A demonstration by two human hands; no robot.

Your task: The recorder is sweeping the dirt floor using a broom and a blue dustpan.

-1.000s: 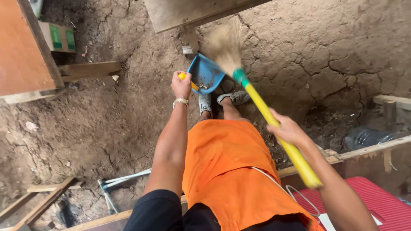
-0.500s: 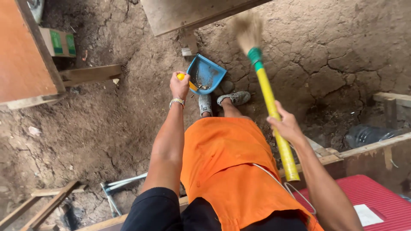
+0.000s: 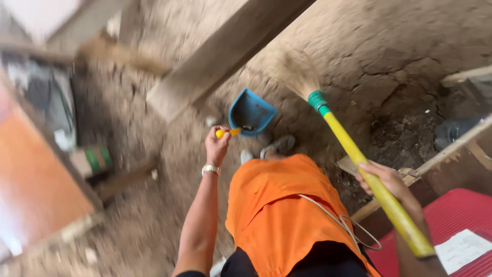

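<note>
Dustpan [image 3: 251,112], blue, sits low over the cracked earth floor [image 3: 410,46] just ahead of the person's feet, its open mouth turned toward the broom [image 3: 353,149]. A little dark debris lies inside it near the handle end. Its yellow handle [image 3: 225,133] is wrapped in the left hand [image 3: 217,145], whose grip is closed fully round it, thumb side up; a metal wristwatch [image 3: 210,169] sits on that wrist.

To the right of the dustpan, the broom's pale straw bristles [image 3: 297,72] are blurred and spread against the floor beside the pan's far edge. A green collar [image 3: 318,99] joins the bristles to a long yellow stick that slants down toward the lower right. The right hand [image 3: 387,180] has its grip closed round the middle of that stick, fingers curled over the top.

Below the pan, one grey shoe [image 3: 279,145] shows clearly, and the other is mostly hidden by the orange garment [image 3: 277,205] that fills the lower centre. A thin white cable [image 3: 353,225] loops across the garment's right side.

A wide wooden beam [image 3: 225,51] crosses diagonally above the dustpan. At the right stands a wooden frame [image 3: 461,149], with a red ribbed surface [image 3: 451,225] carrying a white sheet of paper [image 3: 464,249]. The left side is badly blurred: an orange panel [image 3: 36,190] and a small box with green marks [image 3: 92,160] can be made out.
</note>
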